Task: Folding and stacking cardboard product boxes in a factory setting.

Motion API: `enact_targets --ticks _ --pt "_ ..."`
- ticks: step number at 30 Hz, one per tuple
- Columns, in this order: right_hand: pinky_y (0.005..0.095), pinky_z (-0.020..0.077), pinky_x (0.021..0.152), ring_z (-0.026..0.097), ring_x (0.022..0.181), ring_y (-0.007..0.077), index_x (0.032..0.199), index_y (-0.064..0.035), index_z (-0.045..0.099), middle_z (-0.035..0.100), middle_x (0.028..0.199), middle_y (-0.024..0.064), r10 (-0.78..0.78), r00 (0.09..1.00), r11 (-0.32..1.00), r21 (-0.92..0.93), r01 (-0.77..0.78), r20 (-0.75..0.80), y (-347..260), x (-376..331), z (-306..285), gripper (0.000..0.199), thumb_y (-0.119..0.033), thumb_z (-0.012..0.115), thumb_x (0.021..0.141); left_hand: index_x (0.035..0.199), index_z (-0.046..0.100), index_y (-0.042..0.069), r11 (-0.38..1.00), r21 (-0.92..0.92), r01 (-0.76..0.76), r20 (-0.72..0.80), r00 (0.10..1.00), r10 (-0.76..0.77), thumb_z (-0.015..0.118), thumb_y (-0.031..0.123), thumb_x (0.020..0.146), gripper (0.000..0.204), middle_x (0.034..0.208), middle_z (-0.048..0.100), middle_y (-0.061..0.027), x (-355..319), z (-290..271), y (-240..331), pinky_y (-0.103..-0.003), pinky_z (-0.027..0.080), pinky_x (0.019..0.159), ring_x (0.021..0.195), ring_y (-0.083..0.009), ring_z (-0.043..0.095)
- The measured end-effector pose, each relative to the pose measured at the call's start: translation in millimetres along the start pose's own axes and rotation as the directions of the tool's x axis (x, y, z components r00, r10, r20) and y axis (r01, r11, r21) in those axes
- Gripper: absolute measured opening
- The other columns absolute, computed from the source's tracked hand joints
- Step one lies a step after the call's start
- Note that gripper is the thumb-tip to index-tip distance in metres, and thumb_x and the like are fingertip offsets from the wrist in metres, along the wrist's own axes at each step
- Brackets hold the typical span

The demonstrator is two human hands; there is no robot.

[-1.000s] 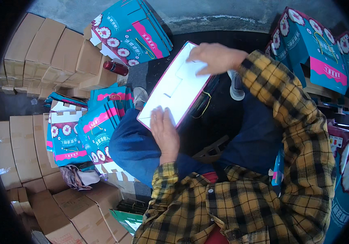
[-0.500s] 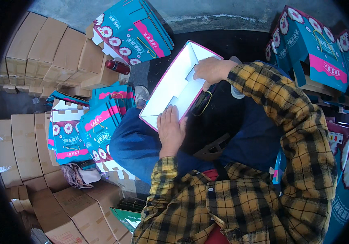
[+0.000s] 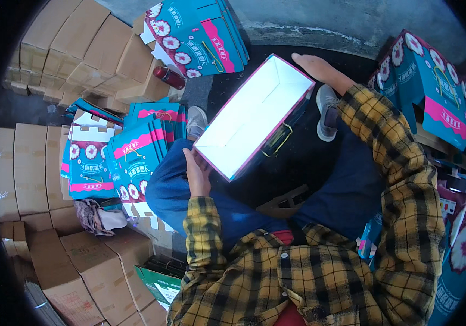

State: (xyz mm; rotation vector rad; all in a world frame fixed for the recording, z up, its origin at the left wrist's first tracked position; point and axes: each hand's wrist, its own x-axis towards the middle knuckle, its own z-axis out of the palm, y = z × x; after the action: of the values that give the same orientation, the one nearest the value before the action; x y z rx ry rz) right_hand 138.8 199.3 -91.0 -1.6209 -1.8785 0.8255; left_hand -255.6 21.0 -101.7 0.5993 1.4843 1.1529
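Box (image 3: 252,117) at frame centre, open side up, white inside. Left hand (image 3: 197,175) gripping the near corner, right hand (image 3: 320,69) clasping the far end. Best squared by pressing both ends evenly, keeping corners crisp, handle cord free.

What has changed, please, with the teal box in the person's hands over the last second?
The teal gift box went from folded flat to opened out, its white inside now showing. The right hand slid from on top to the far end; the left hand kept the near corner. The flat box stack and brown cartons stayed put.
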Motion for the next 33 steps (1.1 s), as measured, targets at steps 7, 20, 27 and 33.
enact_targets --ticks 7,20,27,33 --pt "0.0368 0.0488 0.083 0.064 0.084 0.027 0.095 0.002 0.072 0.067 0.085 0.0167 0.275 0.941 0.954 0.063 -0.292 0.198 10 2 6 0.09 -0.073 0.022 0.091 0.115 0.057 0.001 0.929 -0.299 0.217 0.249 0.958 -0.144 0.048 0.05 0.096 0.053 0.112 0.064 -0.0123 56 -42 -77 -0.034 0.048 0.088 0.102 -0.0231 0.061" --pt "0.0277 0.0512 0.088 0.064 0.092 0.0114 0.116 -0.0052 0.061 0.066 0.105 0.0045 0.059 0.85 0.426 0.757 -0.496 0.524 -31 -22 -25 0.052 -0.051 0.047 0.097 0.134 0.047 0.002 0.958 -0.238 0.159 0.252 0.963 -0.097 0.06 0.022 0.092 0.048 0.127 0.055 -0.0088 28 -3 -61 -0.034 0.042 0.098 0.113 -0.0199 0.054" --pt "0.0475 0.0333 0.106 0.045 0.126 0.0318 0.139 -0.0055 0.042 0.05 0.134 0.016 0.207 0.903 0.728 0.557 -0.399 0.376 -25 -24 -27 0.082 -0.072 0.032 0.091 0.142 0.035 0.011 0.934 -0.237 -0.267 0.058 0.956 0.288 0.041 0.051 0.099 0.059 0.136 0.046 -0.0056 19 -2 -40 -0.045 0.033 0.103 0.126 -0.0219 0.043" --pt "0.0437 0.039 0.104 0.049 0.123 0.0268 0.145 -0.0064 0.036 0.046 0.141 0.0107 0.019 0.901 0.803 0.531 -0.272 0.434 33 -36 -7 0.075 -0.06 0.044 0.093 0.142 0.038 0.014 0.921 -0.33 -0.208 -0.055 0.978 0.201 0.037 0.059 0.098 0.063 0.137 0.048 -0.0055 24 -7 -84 -0.035 0.034 0.104 0.125 -0.0177 0.045"
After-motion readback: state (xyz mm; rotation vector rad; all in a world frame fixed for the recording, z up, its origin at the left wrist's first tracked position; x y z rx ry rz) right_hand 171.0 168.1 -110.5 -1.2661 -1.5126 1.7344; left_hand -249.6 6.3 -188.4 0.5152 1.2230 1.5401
